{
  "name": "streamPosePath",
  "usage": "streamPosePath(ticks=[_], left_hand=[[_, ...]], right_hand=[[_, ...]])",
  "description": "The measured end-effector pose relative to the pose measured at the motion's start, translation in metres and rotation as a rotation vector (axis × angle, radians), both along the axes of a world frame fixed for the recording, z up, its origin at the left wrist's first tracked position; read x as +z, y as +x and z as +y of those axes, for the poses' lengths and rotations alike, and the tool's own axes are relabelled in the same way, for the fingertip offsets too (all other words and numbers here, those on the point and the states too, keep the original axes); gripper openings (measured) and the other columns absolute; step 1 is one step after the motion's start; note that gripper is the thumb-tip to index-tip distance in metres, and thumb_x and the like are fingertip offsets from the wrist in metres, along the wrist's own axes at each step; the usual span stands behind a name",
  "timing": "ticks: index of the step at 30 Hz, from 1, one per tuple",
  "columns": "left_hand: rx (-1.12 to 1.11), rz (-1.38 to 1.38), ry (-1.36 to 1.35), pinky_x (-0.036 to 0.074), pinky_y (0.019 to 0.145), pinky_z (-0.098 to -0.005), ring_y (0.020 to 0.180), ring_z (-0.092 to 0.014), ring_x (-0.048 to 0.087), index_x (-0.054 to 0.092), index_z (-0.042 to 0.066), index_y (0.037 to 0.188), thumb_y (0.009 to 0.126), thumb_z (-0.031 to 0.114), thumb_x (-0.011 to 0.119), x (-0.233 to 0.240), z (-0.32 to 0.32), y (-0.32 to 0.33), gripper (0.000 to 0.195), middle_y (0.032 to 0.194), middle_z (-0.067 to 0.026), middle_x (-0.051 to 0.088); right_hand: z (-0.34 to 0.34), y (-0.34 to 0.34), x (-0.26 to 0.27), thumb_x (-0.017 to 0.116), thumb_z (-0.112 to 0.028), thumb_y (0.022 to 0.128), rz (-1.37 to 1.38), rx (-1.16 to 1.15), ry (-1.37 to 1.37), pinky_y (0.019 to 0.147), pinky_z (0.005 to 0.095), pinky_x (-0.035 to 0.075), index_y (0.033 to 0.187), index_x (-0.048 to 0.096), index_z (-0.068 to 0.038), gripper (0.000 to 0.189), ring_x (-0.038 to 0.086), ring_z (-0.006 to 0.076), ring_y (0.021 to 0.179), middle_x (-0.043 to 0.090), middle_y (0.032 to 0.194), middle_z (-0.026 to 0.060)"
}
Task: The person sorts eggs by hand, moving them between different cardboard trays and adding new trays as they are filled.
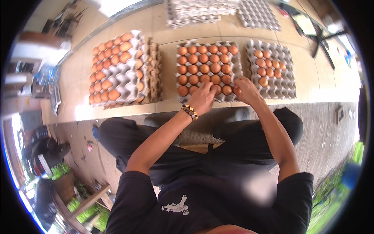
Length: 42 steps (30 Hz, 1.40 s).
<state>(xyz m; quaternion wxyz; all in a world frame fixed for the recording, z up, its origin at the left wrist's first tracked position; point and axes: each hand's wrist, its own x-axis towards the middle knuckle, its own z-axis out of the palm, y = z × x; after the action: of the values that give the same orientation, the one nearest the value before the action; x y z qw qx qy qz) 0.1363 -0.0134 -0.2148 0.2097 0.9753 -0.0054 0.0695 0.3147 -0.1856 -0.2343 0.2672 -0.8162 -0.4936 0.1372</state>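
Brown eggs point(215, 68) fill most cups of the middle pulp egg tray point(236, 63), except along its right side. My left hand point(203, 98), with a beaded bracelet at the wrist, lies over the front row there, its fingertips on an egg; whether it grips one cannot be told. At the tray's front right corner, my right hand point(247, 90) has its fingers curled round a brown egg point(237, 91). To the left stands a tall stack of trays point(117, 77), its top one partly filled with eggs. On the right, another tray point(283, 84) holds several eggs at its centre and left.
Stacked empty pulp trays point(201, 10) and a further empty tray point(258, 14) lie at the back of the tiled floor. A black stand with legs point(320, 38) is at the back right. The tiled floor's front edge point(163, 109) runs just before my knees.
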Motion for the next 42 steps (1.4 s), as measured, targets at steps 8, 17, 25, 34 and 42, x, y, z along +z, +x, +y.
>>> streamPosePath(ticks=[8,17,25,34,42], left_hand=[[0.263,-0.219,0.051,0.052,0.072,-0.0386,0.078,-0.024,0.064,0.07,0.014,0.096,0.084,0.022,0.064,0.129,0.105,-0.074,0.016,0.079,-0.0035,0.062],[0.973,-0.436,-0.211,0.053,0.08,-0.0293,0.092,-0.015,0.07,0.069,0.007,0.111,0.091,0.003,0.057,0.139,0.283,-0.21,0.024,0.102,-0.0061,0.074],[1.063,-0.544,-0.285,0.054,0.08,-0.0316,0.088,-0.016,0.07,0.071,0.006,0.11,0.088,0.004,0.057,0.153,0.289,-0.246,0.025,0.1,-0.0081,0.074],[1.098,-0.682,-0.391,0.056,0.078,-0.0304,0.086,-0.019,0.071,0.073,0.004,0.104,0.086,0.004,0.057,0.143,0.305,-0.264,0.024,0.096,-0.0109,0.074],[1.247,-0.82,-0.477,0.055,0.076,-0.0285,0.085,-0.017,0.07,0.073,0.003,0.104,0.085,0.005,0.059,0.145,0.311,-0.295,0.024,0.094,-0.0107,0.074]], right_hand=[[0.044,-0.002,0.046,0.064,-0.005,0.076,-0.036,-0.09,0.099,0.069,0.0413,0.052,0.086,0.065,-0.002,0.01,0.066,0.0323,0.079,0.065,0.085,0.0143],[0.228,-0.094,0.11,0.069,-0.011,0.082,0.224,0.14,0.265,0.077,0.0341,0.057,0.109,0.063,-0.006,0.028,0.069,0.0259,0.088,0.069,0.094,0.0121],[0.36,-0.149,0.14,0.072,-0.037,0.073,-0.342,0.251,0.041,0.086,0.0432,0.052,0.123,0.054,-0.011,0.059,0.066,0.033,0.098,0.067,0.098,0.013],[0.428,-0.154,0.153,0.069,-0.026,0.072,-0.251,0.433,0.141,0.074,0.0458,0.055,0.087,0.067,-0.007,0.025,0.068,0.033,0.088,0.07,0.09,0.0139],[0.462,-0.195,0.163,0.08,-0.029,0.062,-0.366,0.443,-0.237,0.075,0.0418,0.056,0.076,0.067,-0.002,0.033,0.069,0.0306,0.085,0.069,0.084,0.014]])
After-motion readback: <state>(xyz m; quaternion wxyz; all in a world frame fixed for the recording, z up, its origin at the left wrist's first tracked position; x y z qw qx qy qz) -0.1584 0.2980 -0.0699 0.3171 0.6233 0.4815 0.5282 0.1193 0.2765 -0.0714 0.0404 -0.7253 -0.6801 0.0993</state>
